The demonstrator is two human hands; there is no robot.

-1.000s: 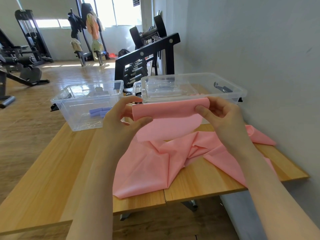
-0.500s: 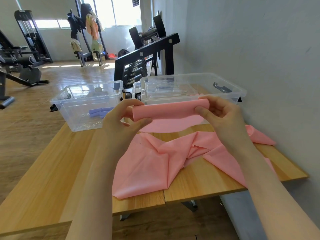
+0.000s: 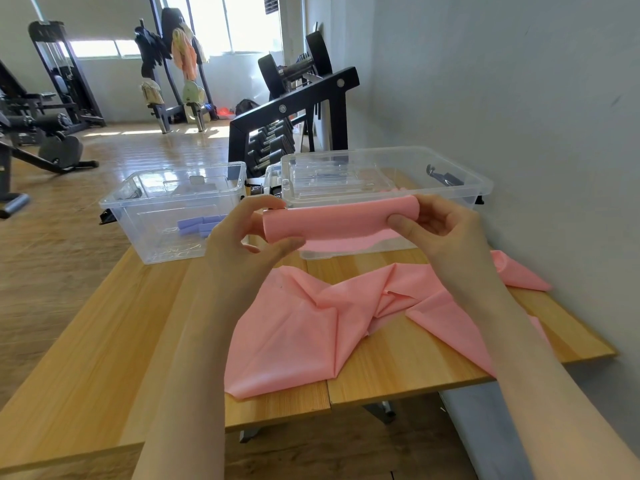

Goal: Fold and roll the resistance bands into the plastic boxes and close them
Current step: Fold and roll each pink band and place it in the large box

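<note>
**Two hands hold a rolled pink band above a wooden table**

A person's two bare hands hold a pink stretchy resistance band (image 3: 341, 220), partly wound into a horizontal roll, in the air above the light wooden table (image 3: 104, 341). The left hand (image 3: 242, 244) grips the left end of the roll: its fingers curl over the top and its thumb presses up from below, closed snugly round the material. The right hand (image 3: 446, 233) grips the right end in the same way, thumb on the near side and fingers wrapped round the far side. A short flap of the band hangs down behind the roll. The unrolled rest of the band lies crumpled on the table, reaching from its near edge towards its right edge by the wall.

Just behind the roll, near the table's far right corner, stands a clear plastic storage box with a clear lid resting on top (image 3: 384, 174). To its left, near the far left corner, stands a second clear plastic box, open at the top (image 3: 173, 209), with small rolled purple bands (image 3: 199, 225) lying on its bottom.

Beyond the table are a black dumbbell rack (image 3: 291, 123) and other gym machines on a wooden floor.
</note>
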